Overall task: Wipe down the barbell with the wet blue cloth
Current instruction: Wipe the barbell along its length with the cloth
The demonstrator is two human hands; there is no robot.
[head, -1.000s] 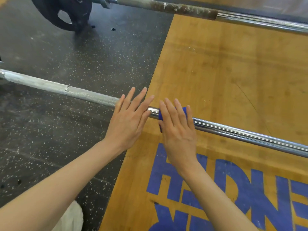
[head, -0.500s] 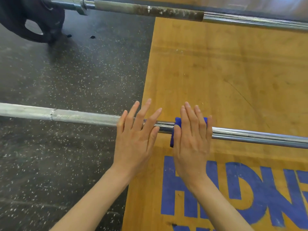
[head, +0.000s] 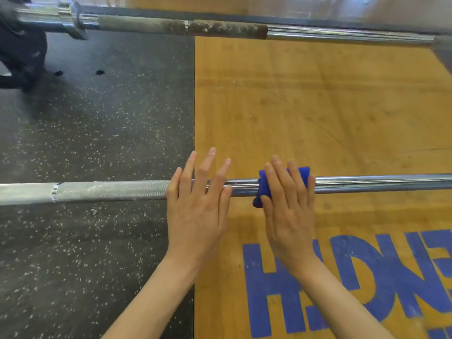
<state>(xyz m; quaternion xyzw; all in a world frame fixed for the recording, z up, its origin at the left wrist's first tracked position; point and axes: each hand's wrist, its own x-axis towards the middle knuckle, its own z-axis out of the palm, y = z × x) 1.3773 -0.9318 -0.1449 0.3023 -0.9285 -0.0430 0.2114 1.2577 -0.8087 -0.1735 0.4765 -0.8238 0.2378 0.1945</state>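
Head view: right hand (head: 288,211) presses the blue cloth (head: 264,189) onto the barbell (head: 367,183) with straight fingers. Left hand (head: 195,209) rests flat on the barbell, fingers extended, just beside it.

- only readable thing is the big blue stencilled lettering (head: 354,285) painted on the wooden platform (head: 305,106), near edge, bottom right
- from the head cam it reads "HIDNE" or so, but the letters look upside down and the right end is cut off by the frame
- more blue paint below it, too cropped to read
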